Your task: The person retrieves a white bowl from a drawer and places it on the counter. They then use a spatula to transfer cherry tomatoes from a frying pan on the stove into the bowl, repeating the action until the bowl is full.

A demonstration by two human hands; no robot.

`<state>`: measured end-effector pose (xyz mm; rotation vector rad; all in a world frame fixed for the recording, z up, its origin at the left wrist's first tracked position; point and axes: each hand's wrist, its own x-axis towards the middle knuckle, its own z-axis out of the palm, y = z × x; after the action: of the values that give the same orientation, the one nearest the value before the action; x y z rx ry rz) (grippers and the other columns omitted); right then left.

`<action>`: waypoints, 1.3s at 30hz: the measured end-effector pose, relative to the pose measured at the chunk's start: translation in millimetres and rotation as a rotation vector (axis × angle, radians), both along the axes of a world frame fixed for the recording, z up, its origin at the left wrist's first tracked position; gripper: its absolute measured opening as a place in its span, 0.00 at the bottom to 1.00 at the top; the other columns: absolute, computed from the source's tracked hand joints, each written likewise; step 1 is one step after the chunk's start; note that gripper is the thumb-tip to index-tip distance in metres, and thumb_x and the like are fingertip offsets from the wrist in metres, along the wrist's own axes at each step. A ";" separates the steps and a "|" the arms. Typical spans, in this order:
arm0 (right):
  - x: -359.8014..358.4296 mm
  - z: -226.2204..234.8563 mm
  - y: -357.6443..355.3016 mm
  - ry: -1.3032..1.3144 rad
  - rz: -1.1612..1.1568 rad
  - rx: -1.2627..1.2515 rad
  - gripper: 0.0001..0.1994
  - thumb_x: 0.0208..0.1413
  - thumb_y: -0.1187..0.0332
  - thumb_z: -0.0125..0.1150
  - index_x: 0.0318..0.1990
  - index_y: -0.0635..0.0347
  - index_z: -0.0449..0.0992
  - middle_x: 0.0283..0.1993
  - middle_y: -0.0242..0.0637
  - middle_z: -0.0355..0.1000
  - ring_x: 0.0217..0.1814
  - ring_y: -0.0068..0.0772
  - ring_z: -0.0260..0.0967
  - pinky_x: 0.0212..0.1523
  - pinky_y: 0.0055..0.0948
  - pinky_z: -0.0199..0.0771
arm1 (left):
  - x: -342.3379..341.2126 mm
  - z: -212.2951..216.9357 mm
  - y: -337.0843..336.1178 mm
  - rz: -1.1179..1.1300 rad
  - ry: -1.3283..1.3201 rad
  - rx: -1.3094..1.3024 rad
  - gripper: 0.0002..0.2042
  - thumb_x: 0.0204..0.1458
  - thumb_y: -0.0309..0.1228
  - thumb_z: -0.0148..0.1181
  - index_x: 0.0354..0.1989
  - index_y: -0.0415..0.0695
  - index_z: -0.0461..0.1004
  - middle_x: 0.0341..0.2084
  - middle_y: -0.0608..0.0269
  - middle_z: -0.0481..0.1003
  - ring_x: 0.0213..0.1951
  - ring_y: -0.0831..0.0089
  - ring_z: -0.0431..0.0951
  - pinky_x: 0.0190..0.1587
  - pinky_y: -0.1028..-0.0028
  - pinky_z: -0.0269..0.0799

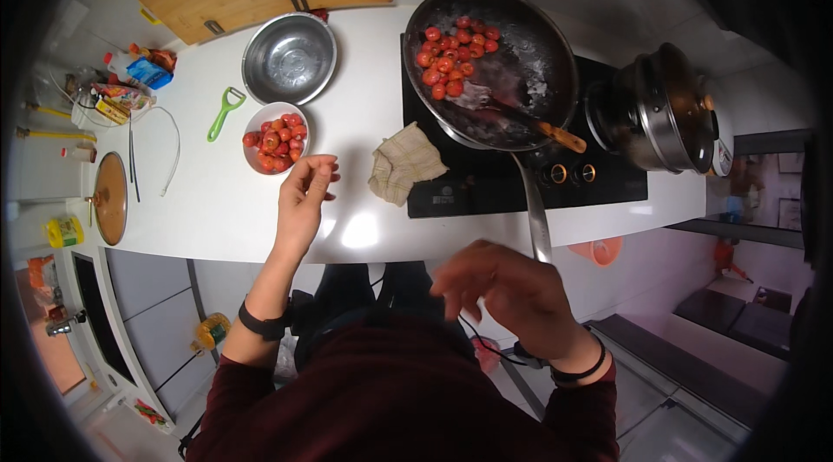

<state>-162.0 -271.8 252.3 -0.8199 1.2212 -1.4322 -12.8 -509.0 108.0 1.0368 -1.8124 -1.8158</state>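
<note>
Right hand (pixel 512 293) hangs low; left hand (pixel 305 193) just beside tomato bowl (pixel 276 139).

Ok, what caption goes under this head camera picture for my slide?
Left hand hovers by a bowl of tomatoes; more tomatoes sit in the pan.

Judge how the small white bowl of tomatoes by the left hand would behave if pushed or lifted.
The white bowl would probably slide easily, since the counter looks smooth and glossy. The tomatoes are round and heaped near the rim, so a tilt might roll some out. It looks small enough for the left hand to lift alone.
</note>
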 end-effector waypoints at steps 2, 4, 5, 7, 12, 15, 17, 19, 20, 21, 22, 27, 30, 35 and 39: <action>-0.5 5.3 -11.0 0.121 -0.178 -0.021 0.24 0.64 0.51 0.49 0.48 0.69 0.71 0.43 0.45 0.71 0.36 0.33 0.71 0.30 0.25 0.67 | 15.8 -6.3 -8.5 0.004 -0.074 0.063 0.13 0.63 0.39 0.51 0.47 0.43 0.72 0.38 0.68 0.75 0.38 0.78 0.74 0.37 0.78 0.70; 0.9 21.3 -11.3 0.020 -0.308 -0.126 0.23 0.64 0.49 0.48 0.44 0.66 0.71 0.39 0.45 0.71 0.33 0.34 0.68 0.33 0.29 0.69 | 32.5 -11.3 -21.5 0.000 -0.156 0.137 0.13 0.63 0.39 0.50 0.47 0.44 0.72 0.38 0.68 0.75 0.39 0.79 0.74 0.37 0.78 0.70; 2.9 29.2 -12.1 0.002 -0.246 -0.195 0.23 0.64 0.49 0.48 0.42 0.64 0.70 0.38 0.44 0.70 0.32 0.35 0.68 0.33 0.31 0.70 | 40.1 -13.5 -26.6 0.001 -0.220 0.181 0.13 0.63 0.39 0.50 0.47 0.45 0.72 0.38 0.68 0.75 0.39 0.79 0.74 0.37 0.78 0.70; 16.1 43.3 -19.4 -0.165 -0.151 -0.475 0.22 0.62 0.50 0.49 0.42 0.65 0.70 0.39 0.44 0.70 0.34 0.35 0.67 0.34 0.31 0.70 | 49.8 -14.8 -37.0 0.014 -0.268 0.195 0.14 0.63 0.41 0.50 0.48 0.45 0.72 0.38 0.69 0.75 0.39 0.80 0.74 0.37 0.78 0.69; 57.8 66.4 -42.6 -0.213 0.042 -0.750 0.20 0.59 0.53 0.53 0.43 0.65 0.70 0.41 0.45 0.70 0.37 0.36 0.67 0.36 0.31 0.70 | 53.1 -10.7 -57.3 -0.071 -0.216 0.230 0.15 0.63 0.43 0.50 0.48 0.45 0.72 0.38 0.68 0.74 0.39 0.80 0.74 0.37 0.78 0.69; 72.4 69.3 -55.0 -0.204 0.048 -0.774 0.19 0.58 0.55 0.55 0.43 0.65 0.71 0.42 0.45 0.70 0.39 0.36 0.67 0.37 0.32 0.71 | 53.8 -9.9 -64.6 -0.120 -0.220 0.244 0.15 0.63 0.42 0.50 0.48 0.46 0.72 0.38 0.68 0.74 0.39 0.79 0.74 0.37 0.78 0.69; 80.1 68.0 -63.0 -0.199 0.047 -0.772 0.19 0.56 0.56 0.56 0.43 0.65 0.71 0.43 0.45 0.69 0.41 0.36 0.67 0.38 0.32 0.71 | 60.9 -12.8 -72.1 -0.142 -0.225 0.249 0.14 0.63 0.42 0.50 0.47 0.46 0.72 0.38 0.69 0.74 0.39 0.79 0.74 0.36 0.78 0.69; 86.4 65.8 -71.0 -0.190 0.045 -0.766 0.18 0.55 0.58 0.58 0.44 0.66 0.71 0.44 0.45 0.69 0.42 0.36 0.67 0.39 0.32 0.71 | 70.2 -19.6 -82.9 -0.115 -0.283 0.342 0.15 0.62 0.41 0.49 0.48 0.44 0.72 0.39 0.66 0.74 0.39 0.78 0.74 0.35 0.79 0.72; 88.8 64.9 -75.2 -0.188 0.046 -0.763 0.18 0.55 0.58 0.58 0.44 0.66 0.71 0.44 0.45 0.69 0.43 0.36 0.67 0.39 0.32 0.71 | 74.6 -24.7 -89.1 -0.106 -0.299 0.381 0.15 0.62 0.41 0.49 0.48 0.43 0.71 0.39 0.65 0.74 0.40 0.78 0.75 0.35 0.79 0.73; 91.5 64.4 -79.3 -0.182 0.051 -0.760 0.18 0.54 0.59 0.59 0.44 0.66 0.71 0.44 0.45 0.69 0.43 0.36 0.66 0.40 0.32 0.71 | 79.4 -30.6 -94.8 -0.065 -0.302 0.427 0.14 0.62 0.40 0.49 0.47 0.43 0.71 0.38 0.66 0.74 0.39 0.78 0.75 0.35 0.78 0.74; 93.7 63.3 -84.0 -0.179 0.053 -0.755 0.18 0.53 0.59 0.60 0.44 0.66 0.71 0.45 0.45 0.69 0.44 0.36 0.66 0.40 0.32 0.71 | 84.6 -37.0 -100.2 -0.023 -0.305 0.474 0.13 0.62 0.39 0.50 0.46 0.43 0.71 0.37 0.66 0.73 0.38 0.77 0.75 0.34 0.78 0.75; 103.4 63.8 -104.2 -0.161 0.061 -0.732 0.18 0.50 0.63 0.63 0.45 0.66 0.72 0.47 0.46 0.69 0.48 0.37 0.66 0.42 0.33 0.71 | 96.9 -73.0 -123.9 0.177 -0.237 0.653 0.17 0.60 0.33 0.52 0.54 0.41 0.61 0.43 0.57 0.70 0.39 0.70 0.76 0.38 0.70 0.81; 106.3 63.2 -111.1 -0.129 0.038 -0.709 0.19 0.49 0.64 0.65 0.45 0.67 0.72 0.48 0.46 0.68 0.50 0.37 0.66 0.43 0.33 0.72 | 90.5 -94.1 -132.0 0.185 -0.035 0.686 0.20 0.59 0.27 0.48 0.58 0.43 0.53 0.48 0.53 0.67 0.43 0.65 0.76 0.42 0.66 0.82; 61.1 45.5 -94.7 0.129 -0.310 -0.387 0.20 0.46 0.68 0.69 0.46 0.67 0.73 0.50 0.47 0.68 0.53 0.37 0.65 0.45 0.34 0.72 | 79.5 -113.7 -139.8 0.155 0.156 0.695 0.29 0.53 0.17 0.40 0.65 0.47 0.48 0.59 0.46 0.59 0.55 0.54 0.72 0.51 0.60 0.80; -54.9 -7.9 -64.4 1.328 -0.549 0.297 0.20 0.48 0.72 0.66 0.50 0.61 0.71 0.53 0.44 0.66 0.52 0.39 0.66 0.48 0.33 0.70 | 73.9 -115.8 -139.0 0.170 0.275 0.676 0.32 0.49 0.14 0.38 0.66 0.46 0.45 0.61 0.43 0.56 0.56 0.49 0.70 0.52 0.58 0.79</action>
<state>-216.9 -336.3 244.5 -1.3352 2.7437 -0.9497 61.1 -648.0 -7.9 1.0411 -0.9278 -2.3765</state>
